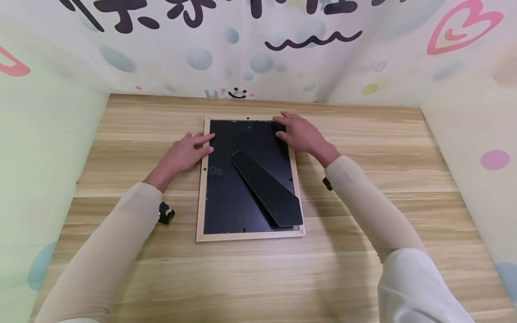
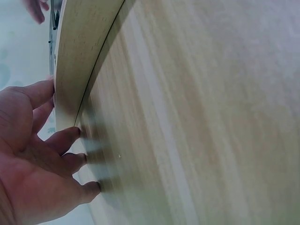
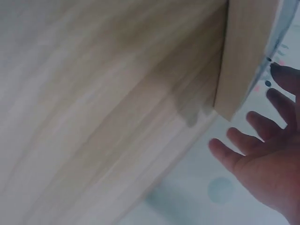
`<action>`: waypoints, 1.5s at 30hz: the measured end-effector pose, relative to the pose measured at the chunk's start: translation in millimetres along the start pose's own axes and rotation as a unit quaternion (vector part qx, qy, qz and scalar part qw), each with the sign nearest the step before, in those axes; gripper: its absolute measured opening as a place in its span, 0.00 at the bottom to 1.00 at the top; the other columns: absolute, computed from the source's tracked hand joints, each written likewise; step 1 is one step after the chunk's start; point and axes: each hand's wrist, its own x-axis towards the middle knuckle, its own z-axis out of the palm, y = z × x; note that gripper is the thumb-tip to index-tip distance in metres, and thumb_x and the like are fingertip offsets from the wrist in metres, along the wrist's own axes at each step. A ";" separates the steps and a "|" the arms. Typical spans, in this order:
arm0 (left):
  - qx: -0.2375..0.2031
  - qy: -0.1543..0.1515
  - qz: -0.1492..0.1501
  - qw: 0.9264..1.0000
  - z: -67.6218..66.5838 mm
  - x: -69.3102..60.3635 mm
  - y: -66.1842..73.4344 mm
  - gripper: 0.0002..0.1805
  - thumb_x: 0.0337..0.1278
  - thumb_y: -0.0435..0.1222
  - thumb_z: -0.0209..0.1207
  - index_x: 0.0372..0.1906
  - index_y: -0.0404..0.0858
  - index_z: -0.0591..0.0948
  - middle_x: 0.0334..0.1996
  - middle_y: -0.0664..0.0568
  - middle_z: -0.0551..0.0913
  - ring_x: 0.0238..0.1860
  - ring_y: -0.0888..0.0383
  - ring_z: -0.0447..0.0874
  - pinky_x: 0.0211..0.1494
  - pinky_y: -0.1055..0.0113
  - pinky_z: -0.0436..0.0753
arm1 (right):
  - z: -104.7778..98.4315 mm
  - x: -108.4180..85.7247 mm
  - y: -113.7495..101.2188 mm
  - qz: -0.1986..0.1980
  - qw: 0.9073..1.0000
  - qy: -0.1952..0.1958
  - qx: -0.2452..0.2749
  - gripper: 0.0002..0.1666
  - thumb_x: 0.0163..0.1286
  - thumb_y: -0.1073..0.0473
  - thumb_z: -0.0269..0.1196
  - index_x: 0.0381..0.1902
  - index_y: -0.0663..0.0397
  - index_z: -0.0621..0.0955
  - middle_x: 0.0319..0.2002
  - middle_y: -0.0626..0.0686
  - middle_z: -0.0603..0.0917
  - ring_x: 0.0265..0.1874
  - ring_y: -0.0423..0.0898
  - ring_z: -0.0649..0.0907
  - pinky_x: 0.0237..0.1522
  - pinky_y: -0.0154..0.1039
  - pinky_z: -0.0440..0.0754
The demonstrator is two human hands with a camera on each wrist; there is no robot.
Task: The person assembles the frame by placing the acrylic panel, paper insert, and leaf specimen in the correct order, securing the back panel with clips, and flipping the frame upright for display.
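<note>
A photo frame (image 1: 201, 197) with a pale wooden rim lies face down on the table, its black backing board (image 1: 226, 197) upward. The black stand leg (image 1: 268, 190) slants across the backing, from near the middle to the lower right. My left hand (image 1: 186, 152) is at the frame's left side, thumb and a finger reaching over the rim, fingers (image 2: 65, 140) against the table beside it. At the upper right corner hovers my right hand (image 1: 300, 132), fingers spread and relaxed. In the right wrist view its fingers (image 3: 262, 126) look apart from the wooden rim (image 3: 246, 56).
The wood-grain table (image 1: 258, 273) extends around the frame. Behind it rises a white printed backdrop (image 1: 161, 58), with side panels (image 1: 464, 121) left and right. Small black devices (image 1: 165, 213) sit at both wrists.
</note>
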 end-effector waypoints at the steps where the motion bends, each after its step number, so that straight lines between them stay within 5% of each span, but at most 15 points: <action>1: 0.000 0.001 0.001 1.000 -0.1 -0.1 0.3 0.30 0.73 0.50 0.47 0.76 0.54 0.59 0.78 0.45 0.48 0.77 0.39 0.34 0.74 0.37 0.38 | 1.1 2.2 -0.4 -0.003 1.000 0.005 0.002 0.33 0.76 0.48 0.53 0.75 0.45 0.62 0.76 0.58 0.54 0.75 0.56 0.56 0.71 0.54 0.60; 9: 0.001 0.001 0.003 1.000 0.1 -0.5 1.0 0.30 0.74 0.49 0.47 0.76 0.53 0.59 0.77 0.44 0.49 0.77 0.39 0.33 0.73 0.36 0.36 | 10.9 20.4 -6.1 -0.020 0.997 0.053 0.059 0.26 0.76 0.51 0.54 0.70 0.46 0.71 0.73 0.53 0.64 0.72 0.52 0.63 0.71 0.51 0.61; 17: 0.005 0.004 0.006 1.000 0.9 0.4 1.8 0.30 0.73 0.48 0.47 0.76 0.52 0.59 0.77 0.43 0.49 0.77 0.38 0.33 0.73 0.36 0.35 | 17.8 39.6 -18.5 0.030 0.982 0.087 0.163 0.16 0.74 0.54 0.58 0.56 0.46 0.81 0.59 0.49 0.81 0.59 0.47 0.79 0.59 0.45 0.76; 26: 0.005 0.005 0.006 1.000 2.9 1.8 2.6 0.30 0.74 0.49 0.47 0.76 0.51 0.59 0.77 0.43 0.49 0.77 0.38 0.33 0.73 0.35 0.34 | 22.3 51.3 -27.9 0.083 0.981 0.109 0.136 0.10 0.73 0.51 0.58 0.47 0.42 0.83 0.49 0.46 0.86 0.52 0.47 0.81 0.69 0.54 0.56; 45: 0.007 0.004 0.003 1.000 -0.8 -3.2 -1.5 0.30 0.74 0.50 0.45 0.76 0.52 0.58 0.77 0.42 0.48 0.77 0.38 0.32 0.72 0.35 0.33 | 24.5 60.9 -33.8 0.113 0.978 0.100 0.144 0.10 0.74 0.50 0.56 0.46 0.39 0.83 0.50 0.44 0.86 0.55 0.47 0.79 0.69 0.53 0.56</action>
